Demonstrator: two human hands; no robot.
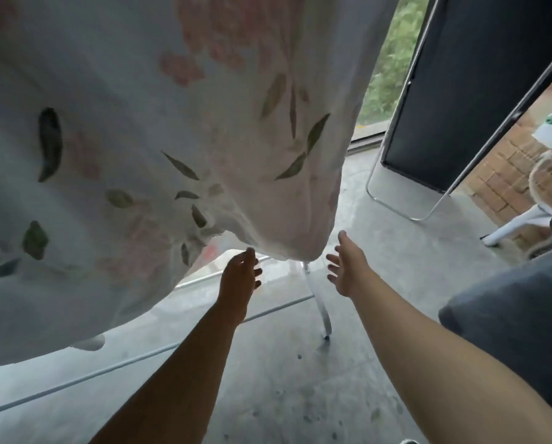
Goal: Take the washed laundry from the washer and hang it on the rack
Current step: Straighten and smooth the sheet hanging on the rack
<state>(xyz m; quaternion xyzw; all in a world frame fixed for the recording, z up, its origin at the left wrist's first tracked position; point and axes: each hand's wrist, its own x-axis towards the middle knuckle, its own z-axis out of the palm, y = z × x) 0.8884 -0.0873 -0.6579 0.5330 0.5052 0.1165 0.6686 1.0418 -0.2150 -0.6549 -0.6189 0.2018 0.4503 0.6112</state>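
Sheet point(146, 129), white with faded pink blossoms and olive leaves, lies draped over the rack point(318, 302) and fills my view from 9 round to 12 o'clock. Its lowest corner sags into a soft, rounded pouch near the middle. My left hand point(241, 277) sits at 8 o'clock of that corner, fingers loosely bent and gripping nothing; its topmost fingertip is right at the hem, though I cannot tell if it touches. My right hand point(345, 267) is at 4 o'clock of the corner, spread flat and released, just apart from the cloth. I judge the step to be squaring up this hanging end. I should take the hem with both hands, one on each side of the pouch, and draw it outward along the rail so the bunched folds open. The pull should be gentle, since a hard tug could drag the whole drape off the far side. The cloth looks thin, limp and slightly translucent, with puckers gathering toward the corner. The rack is slim, shiny metal tube with a curved foot resting on the mottled grey concrete floor point(300, 395). At 2 o'clock stand a matte black panel point(460, 91) and a rough brick wall point(505, 174).
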